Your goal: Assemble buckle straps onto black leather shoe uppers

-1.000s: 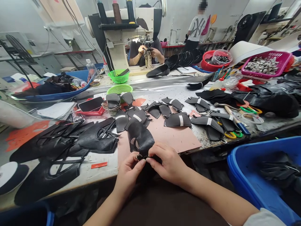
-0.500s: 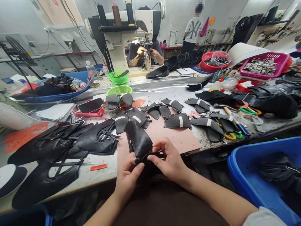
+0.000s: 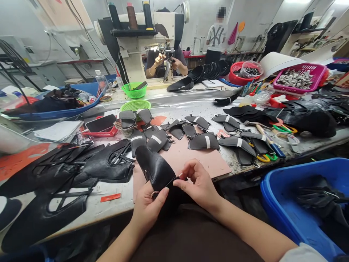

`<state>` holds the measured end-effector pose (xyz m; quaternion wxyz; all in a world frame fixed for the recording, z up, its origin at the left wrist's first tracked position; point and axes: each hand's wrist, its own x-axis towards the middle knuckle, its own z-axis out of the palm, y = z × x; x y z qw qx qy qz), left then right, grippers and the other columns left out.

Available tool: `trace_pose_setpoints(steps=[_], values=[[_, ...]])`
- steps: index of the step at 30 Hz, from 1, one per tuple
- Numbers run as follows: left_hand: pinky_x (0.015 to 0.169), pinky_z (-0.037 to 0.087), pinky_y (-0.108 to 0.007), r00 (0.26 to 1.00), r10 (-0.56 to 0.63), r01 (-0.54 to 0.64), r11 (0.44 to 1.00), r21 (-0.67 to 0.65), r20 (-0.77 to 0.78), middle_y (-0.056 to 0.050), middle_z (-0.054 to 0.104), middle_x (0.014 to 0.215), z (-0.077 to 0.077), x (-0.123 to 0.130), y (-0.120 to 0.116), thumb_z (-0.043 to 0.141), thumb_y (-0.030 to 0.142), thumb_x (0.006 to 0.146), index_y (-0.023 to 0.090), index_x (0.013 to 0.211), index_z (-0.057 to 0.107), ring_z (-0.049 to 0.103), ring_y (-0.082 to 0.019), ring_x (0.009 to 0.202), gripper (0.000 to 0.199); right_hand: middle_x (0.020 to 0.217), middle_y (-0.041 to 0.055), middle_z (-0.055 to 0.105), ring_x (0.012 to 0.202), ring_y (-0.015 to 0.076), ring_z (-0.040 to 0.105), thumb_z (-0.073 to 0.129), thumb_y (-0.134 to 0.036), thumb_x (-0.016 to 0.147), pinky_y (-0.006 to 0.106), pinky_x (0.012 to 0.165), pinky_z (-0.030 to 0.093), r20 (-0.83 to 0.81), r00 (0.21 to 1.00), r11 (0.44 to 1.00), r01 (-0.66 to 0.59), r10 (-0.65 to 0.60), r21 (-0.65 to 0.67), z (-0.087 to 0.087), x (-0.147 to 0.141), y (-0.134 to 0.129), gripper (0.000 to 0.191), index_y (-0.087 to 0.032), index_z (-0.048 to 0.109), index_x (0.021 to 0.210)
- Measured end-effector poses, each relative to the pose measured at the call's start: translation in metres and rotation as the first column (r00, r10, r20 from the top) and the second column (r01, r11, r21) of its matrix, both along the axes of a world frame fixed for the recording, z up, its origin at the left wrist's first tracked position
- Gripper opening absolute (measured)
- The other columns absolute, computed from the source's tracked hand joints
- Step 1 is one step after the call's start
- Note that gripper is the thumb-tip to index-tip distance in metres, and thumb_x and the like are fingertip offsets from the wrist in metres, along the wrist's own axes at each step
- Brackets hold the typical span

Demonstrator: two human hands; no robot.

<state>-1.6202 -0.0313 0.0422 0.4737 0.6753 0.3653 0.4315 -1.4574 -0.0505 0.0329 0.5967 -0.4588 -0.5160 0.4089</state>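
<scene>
A black leather shoe upper with a small metal buckle is held up over the bench's front edge. My left hand is closed round its lower left side, thumb pressing near the buckle. My right hand pinches the upper's right-hand edge between thumb and forefinger; the exact bit in that pinch is partly hidden. Beneath and behind it lies a pinkish board. Several dark grey pieces with white strips, such as one heel piece, lie beyond my hands. More black uppers are piled at left.
A co-worker's hands work at a sewing machine across the bench. Green baskets, a red tray and a magenta basket stand around. A hammer and scissors lie right; a blue tub stands below right.
The view has shifted slightly, so the bench appears further left. The upper is tilted a little more to the left in my hands; both keep their grip.
</scene>
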Motion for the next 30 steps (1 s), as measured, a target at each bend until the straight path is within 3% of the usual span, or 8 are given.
trace_pose_setpoints(steps=[6,12,15,19,22,24,28,30], values=[[0.078,0.053,-0.038,0.999,-0.048,0.048,0.997,-0.058,-0.001,-0.009,0.072,0.088,-0.004,-0.005,0.002,0.060,0.026,0.078,0.021,0.089,0.074,0.067,-0.027,0.085,0.018,0.068,-0.0043,0.054,0.062,0.0118,0.052,0.076,-0.027,0.061,0.026,0.060,0.044,-0.148,0.987,0.984,-0.083,0.059,-0.159,0.005,0.001,0.003,0.036,-0.022,0.044,0.075],[0.065,0.050,-0.031,0.977,-0.199,0.213,0.943,-0.254,0.082,-0.005,0.069,0.072,-0.008,-0.011,0.005,0.062,0.036,0.079,0.020,0.089,0.073,0.063,-0.021,0.066,0.022,0.061,-0.0052,0.048,0.057,0.0094,0.042,0.081,-0.047,0.052,0.023,0.055,0.034,-0.297,0.905,0.848,-0.401,0.306,-0.347,0.006,0.009,0.009,0.044,-0.017,0.052,0.067],[0.059,0.047,-0.028,0.978,-0.195,0.207,0.901,-0.381,0.070,-0.004,0.067,0.069,-0.008,-0.012,0.003,0.063,0.041,0.078,0.017,0.091,0.072,0.060,-0.020,0.064,0.029,0.058,-0.0066,0.040,0.056,0.0082,0.034,0.076,-0.052,0.059,0.023,0.054,0.028,-0.270,0.900,0.844,-0.420,0.341,-0.333,0.007,0.011,0.008,0.046,-0.017,0.045,0.062],[0.065,0.046,-0.027,0.981,-0.187,0.152,0.905,-0.398,-0.048,-0.003,0.068,0.073,-0.005,-0.014,-0.003,0.061,0.045,0.078,0.016,0.085,0.071,0.059,-0.020,0.072,0.032,0.067,-0.0030,0.047,0.063,0.0113,0.040,0.070,-0.055,0.066,0.025,0.060,0.033,-0.194,0.884,0.819,-0.467,0.425,-0.333,0.006,0.005,0.003,0.044,-0.017,0.049,0.071],[0.067,0.046,-0.027,0.975,-0.203,0.148,0.896,-0.419,-0.091,-0.003,0.067,0.073,-0.004,-0.019,-0.010,0.063,0.047,0.075,0.015,0.078,0.070,0.057,-0.020,0.071,0.032,0.061,-0.0042,0.043,0.060,0.0104,0.037,0.070,-0.057,0.064,0.024,0.057,0.031,-0.156,0.928,0.861,-0.372,0.338,-0.347,0.002,-0.001,-0.002,0.047,-0.017,0.046,0.063],[0.072,0.046,-0.028,0.960,-0.260,0.186,0.869,-0.458,-0.104,-0.003,0.068,0.075,-0.004,-0.022,-0.014,0.064,0.046,0.075,0.016,0.079,0.069,0.058,-0.021,0.075,0.031,0.057,-0.0058,0.041,0.056,0.0088,0.035,0.074,-0.056,0.060,0.023,0.054,0.028,-0.243,0.926,0.859,-0.362,0.287,-0.363,-0.003,-0.004,-0.003,0.049,-0.018,0.043,0.060],[0.085,0.045,-0.033,0.913,-0.380,0.279,0.848,-0.450,-0.149,-0.005,0.069,0.090,-0.005,-0.030,-0.023,0.055,0.052,0.081,0.019,0.097,0.069,0.058,-0.025,0.092,0.040,0.063,-0.0028,0.053,0.057,0.0098,0.047,0.077,-0.051,0.057,0.024,0.061,0.038,-0.507,0.772,0.759,-0.576,0.384,-0.303,-0.005,-0.008,0.000,0.044,-0.016,0.052,0.066],[0.093,0.041,-0.037,0.864,-0.469,0.345,0.817,-0.462,-0.184,-0.006,0.067,0.104,-0.004,-0.034,-0.026,0.050,0.056,0.083,0.021,0.110,0.065,0.054,-0.028,0.103,0.047,0.065,-0.0005,0.058,0.060,0.0117,0.053,0.077,-0.050,0.057,0.026,0.065,0.043,-0.559,0.740,0.748,-0.597,0.373,-0.291,0.000,-0.009,0.003,0.042,-0.015,0.059,0.072]])
